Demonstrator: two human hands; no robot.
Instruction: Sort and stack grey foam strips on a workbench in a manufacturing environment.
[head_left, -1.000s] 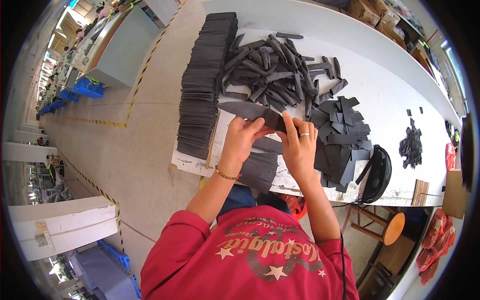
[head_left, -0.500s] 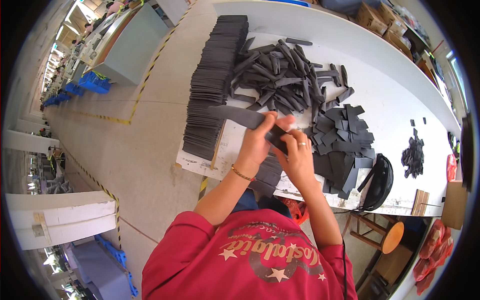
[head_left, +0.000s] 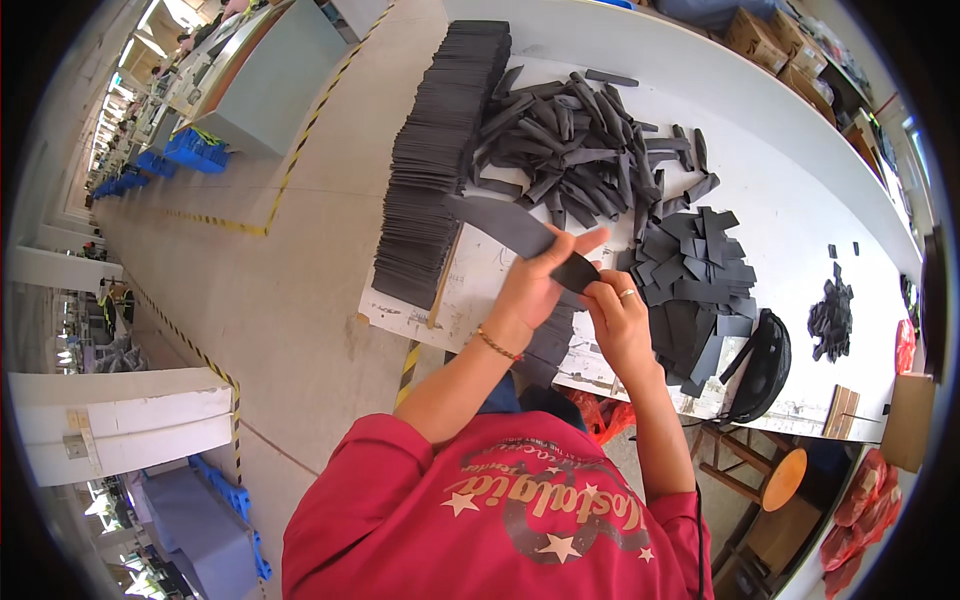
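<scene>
Between both hands is a dark grey fabric strip, held above the near edge of the white table. My left hand pinches its middle between thumb and fingers, and the long end sticks out to the far left. My right hand, with a ring on one finger, grips the strip's other end. Beneath the hands lie several dark flat pieces at the table edge. Left of them stretches a long row of tightly stacked dark strips. Beyond the hands is a heap of rolled dark pieces.
Right of my hands spreads a pile of flat dark pieces. A black pouch sits by the near edge, and a small dark scrap heap lies farther right. A wooden stool stands below the table; a low wall runs behind.
My right hand has slid toward the strip's near right end, and more of the strip shows between the hands. The view has shifted slightly.
</scene>
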